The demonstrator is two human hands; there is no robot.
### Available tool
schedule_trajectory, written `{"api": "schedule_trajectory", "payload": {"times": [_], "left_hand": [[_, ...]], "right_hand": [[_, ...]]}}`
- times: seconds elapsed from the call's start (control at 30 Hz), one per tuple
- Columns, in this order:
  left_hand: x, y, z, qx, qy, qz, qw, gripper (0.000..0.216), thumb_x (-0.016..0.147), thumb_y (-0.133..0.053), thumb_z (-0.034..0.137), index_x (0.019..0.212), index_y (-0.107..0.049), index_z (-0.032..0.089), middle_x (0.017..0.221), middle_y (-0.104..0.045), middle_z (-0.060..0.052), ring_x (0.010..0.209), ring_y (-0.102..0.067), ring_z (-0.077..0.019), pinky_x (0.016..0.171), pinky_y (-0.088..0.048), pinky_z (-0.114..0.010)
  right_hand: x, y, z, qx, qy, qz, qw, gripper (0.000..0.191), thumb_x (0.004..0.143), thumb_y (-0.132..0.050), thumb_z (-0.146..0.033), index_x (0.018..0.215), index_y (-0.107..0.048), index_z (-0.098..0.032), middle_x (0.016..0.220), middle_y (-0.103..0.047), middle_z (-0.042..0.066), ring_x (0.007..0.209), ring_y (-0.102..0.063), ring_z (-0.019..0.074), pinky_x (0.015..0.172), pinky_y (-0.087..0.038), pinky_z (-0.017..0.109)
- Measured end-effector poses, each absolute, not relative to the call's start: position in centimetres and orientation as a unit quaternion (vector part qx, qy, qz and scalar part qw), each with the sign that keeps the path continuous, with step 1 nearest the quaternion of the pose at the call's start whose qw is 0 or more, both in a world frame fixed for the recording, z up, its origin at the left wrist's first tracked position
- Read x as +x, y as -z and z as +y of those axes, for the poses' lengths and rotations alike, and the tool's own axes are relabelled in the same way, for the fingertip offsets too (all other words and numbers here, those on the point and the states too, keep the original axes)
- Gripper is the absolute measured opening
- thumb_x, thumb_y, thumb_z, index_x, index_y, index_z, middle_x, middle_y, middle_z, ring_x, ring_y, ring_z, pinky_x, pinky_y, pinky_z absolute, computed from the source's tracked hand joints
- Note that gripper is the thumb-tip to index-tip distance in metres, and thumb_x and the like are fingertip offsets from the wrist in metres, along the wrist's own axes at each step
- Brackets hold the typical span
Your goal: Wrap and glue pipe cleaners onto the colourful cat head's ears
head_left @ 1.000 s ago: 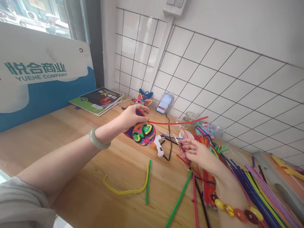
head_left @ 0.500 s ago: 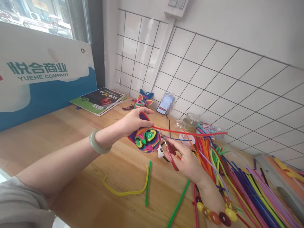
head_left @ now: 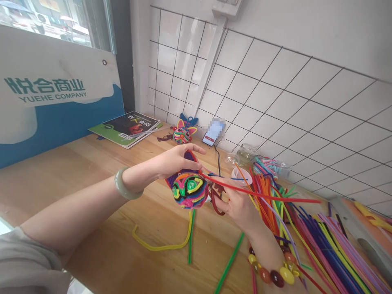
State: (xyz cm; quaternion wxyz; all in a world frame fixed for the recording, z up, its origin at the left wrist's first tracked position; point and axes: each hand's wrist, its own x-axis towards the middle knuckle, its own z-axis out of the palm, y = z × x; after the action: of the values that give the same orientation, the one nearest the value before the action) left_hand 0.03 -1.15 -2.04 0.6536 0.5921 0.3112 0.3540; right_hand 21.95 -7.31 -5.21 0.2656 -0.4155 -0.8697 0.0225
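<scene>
My left hand (head_left: 180, 160) grips a pipe-cleaner animal head (head_left: 190, 192) by one of its purple, red-edged ears. Its round face carries green eyes and bands of black, yellow, pink and blue. A long red pipe cleaner (head_left: 263, 192) runs from that ear out to the right, passing in front of my other hand. My right hand (head_left: 235, 202) is closed around red-handled scissors (head_left: 218, 204), whose blades are at the right side of the head, close to the red strand. Whether the blades touch the strand is partly hidden. A blue pipe cleaner (head_left: 240, 178) sticks out behind.
A yellow pipe cleaner (head_left: 159, 248) and green ones (head_left: 229, 263) lie on the wooden table. Many coloured bundles (head_left: 330, 245) cover the right side. At the back are a finished animal head (head_left: 183, 132), a phone (head_left: 213, 132), a jar (head_left: 247, 153) and books (head_left: 127, 128).
The animal head has turned and come slightly lower. The red pipe cleaner's free end has swung down and to the right. My right hand with the scissors has shifted a little.
</scene>
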Motion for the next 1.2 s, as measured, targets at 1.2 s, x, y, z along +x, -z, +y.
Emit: {"api": "schedule_trajectory", "payload": {"times": [1.2], "left_hand": [[0.0, 1.9, -1.4, 0.685, -0.28, 0.283, 0.61, 0.046, 0.067, -0.067, 0.021, 0.109, -0.05, 0.014, 0.075, -0.064, -0.002, 0.063, -0.058, -0.0112, 0.056, -0.047, -0.021]], "right_hand": [[21.3, 6.7, -7.4, -0.342, 0.241, -0.871, 0.26, 0.02, 0.082, -0.056, -0.018, 0.1, -0.056, -0.01, 0.083, -0.065, 0.011, 0.079, -0.061, 0.0229, 0.066, -0.05, 0.036]]}}
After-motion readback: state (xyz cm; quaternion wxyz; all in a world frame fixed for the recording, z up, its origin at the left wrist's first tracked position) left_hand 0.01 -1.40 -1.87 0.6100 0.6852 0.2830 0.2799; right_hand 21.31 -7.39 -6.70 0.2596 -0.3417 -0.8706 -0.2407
